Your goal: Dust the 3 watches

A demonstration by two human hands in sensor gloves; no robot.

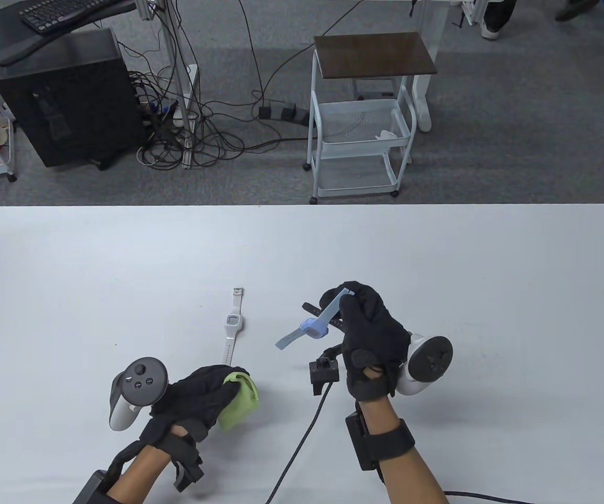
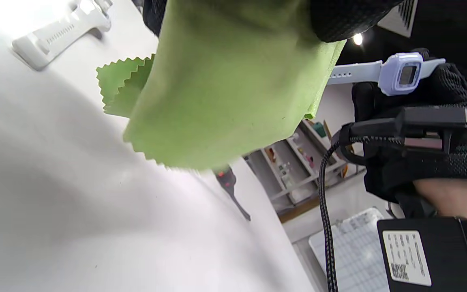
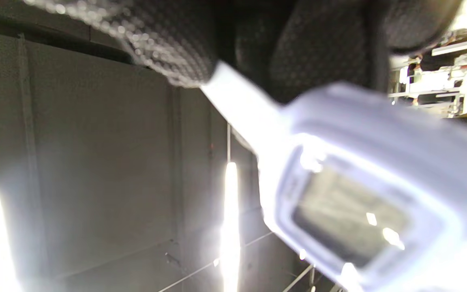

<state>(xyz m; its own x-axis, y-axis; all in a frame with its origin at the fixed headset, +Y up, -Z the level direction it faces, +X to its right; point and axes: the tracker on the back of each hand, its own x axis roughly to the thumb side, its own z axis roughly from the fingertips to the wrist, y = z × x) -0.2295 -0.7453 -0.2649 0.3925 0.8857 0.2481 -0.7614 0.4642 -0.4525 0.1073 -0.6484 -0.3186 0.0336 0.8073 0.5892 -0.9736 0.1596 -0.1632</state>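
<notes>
Left hand low at the table's near edge, fingers bunched round a green cloth, white watch flat just beyond it, right hand raised, pinching a pale blue watch by its strap, black watch mostly hidden beneath

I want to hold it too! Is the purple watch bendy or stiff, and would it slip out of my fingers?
Probably bendy: the purple watch, held by one strap in the right hand, curves slightly. It likely feels light, since fingertips alone hold it up. The smooth, shiny strap might be a little slippery.
</notes>
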